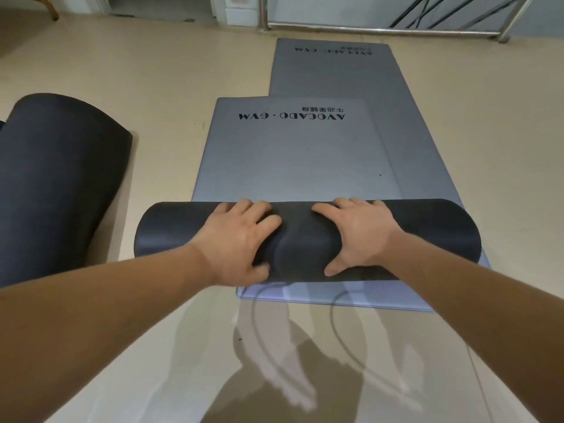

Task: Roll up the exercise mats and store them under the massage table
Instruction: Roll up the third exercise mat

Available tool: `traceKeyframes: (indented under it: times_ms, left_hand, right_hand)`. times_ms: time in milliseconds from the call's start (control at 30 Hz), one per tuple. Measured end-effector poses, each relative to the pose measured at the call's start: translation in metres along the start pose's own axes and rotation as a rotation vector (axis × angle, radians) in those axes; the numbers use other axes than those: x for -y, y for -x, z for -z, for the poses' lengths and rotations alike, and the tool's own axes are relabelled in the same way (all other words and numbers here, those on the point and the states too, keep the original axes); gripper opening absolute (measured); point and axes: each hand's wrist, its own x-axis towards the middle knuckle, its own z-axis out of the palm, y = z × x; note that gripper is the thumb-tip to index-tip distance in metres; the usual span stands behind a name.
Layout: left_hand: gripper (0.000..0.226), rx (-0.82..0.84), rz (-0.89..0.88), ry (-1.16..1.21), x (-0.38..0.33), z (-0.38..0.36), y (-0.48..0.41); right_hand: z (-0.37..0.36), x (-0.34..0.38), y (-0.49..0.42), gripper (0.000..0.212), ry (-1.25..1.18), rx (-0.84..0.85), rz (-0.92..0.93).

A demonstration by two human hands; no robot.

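A grey exercise mat (293, 154) printed "AVOCADO GYM" lies on the floor, its near part rolled into a dark cylinder (433, 227). My left hand (241, 239) and my right hand (357, 233) press side by side on the middle of that roll, fingers spread over its top, thumbs on the near side. It lies on top of a second grey mat (335, 71), which stays flat and reaches further back. At the left rests a fully rolled dark mat (58, 178).
The floor is pale beige tile, glossy near me with reflections. A metal railing frame (381, 29) runs across the back right. A wooden chair leg (52, 10) shows at the top left.
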Motion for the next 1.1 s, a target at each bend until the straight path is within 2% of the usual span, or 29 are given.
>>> traceKeyframes:
  times_ms: [133, 233, 300, 333, 367, 433, 533, 767, 933, 1033, 1100]
  left_hand:
    - [0.135, 0.167, 0.171, -0.181, -0.013, -0.017, 0.002]
    - [0.141, 0.160, 0.233, -0.161, -0.008, -0.026, -0.011]
    - [0.139, 0.144, 0.221, -0.138, 0.001, -0.026, -0.021]
    - [0.138, 0.141, 0.207, -0.119, 0.006, -0.024, -0.026]
    - [0.137, 0.143, 0.189, -0.099, 0.012, -0.022, -0.030]
    - [0.132, 0.133, 0.158, -0.069, 0.019, -0.019, -0.034]
    - [0.123, 0.115, 0.136, -0.057, 0.020, -0.020, -0.033]
    - [0.104, 0.114, 0.128, -0.009, 0.008, -0.005, -0.017]
    - [0.089, 0.312, 0.042, 0.091, 0.003, 0.034, -0.005]
    - [0.086, 0.481, 0.025, 0.257, 0.007, 0.042, 0.000]
    - [0.087, 0.538, 0.031, 0.357, 0.010, 0.036, 0.002]
  right_hand:
    - [0.016, -0.011, -0.014, 0.127, -0.129, 0.040, -0.007]
    - [0.008, -0.003, -0.010, 0.120, -0.095, -0.083, -0.043]
    - [-0.006, 0.005, 0.001, 0.105, 0.018, -0.198, -0.071]
    - [-0.013, 0.009, 0.006, 0.099, 0.050, -0.203, -0.061]
    - [-0.022, 0.012, 0.009, 0.099, 0.057, -0.176, -0.049]
    - [-0.035, 0.016, 0.010, 0.112, 0.083, -0.118, -0.060]
    - [-0.042, 0.015, 0.002, 0.127, 0.128, -0.152, -0.084]
    - [-0.021, 0.005, 0.006, 0.103, 0.144, -0.165, -0.002]
    - [0.004, -0.003, 0.033, 0.094, 0.009, 0.000, 0.117]
    - [0.017, -0.003, 0.038, 0.097, -0.081, 0.169, 0.164]
    - [0.016, 0.000, 0.036, 0.104, -0.122, 0.200, 0.179]
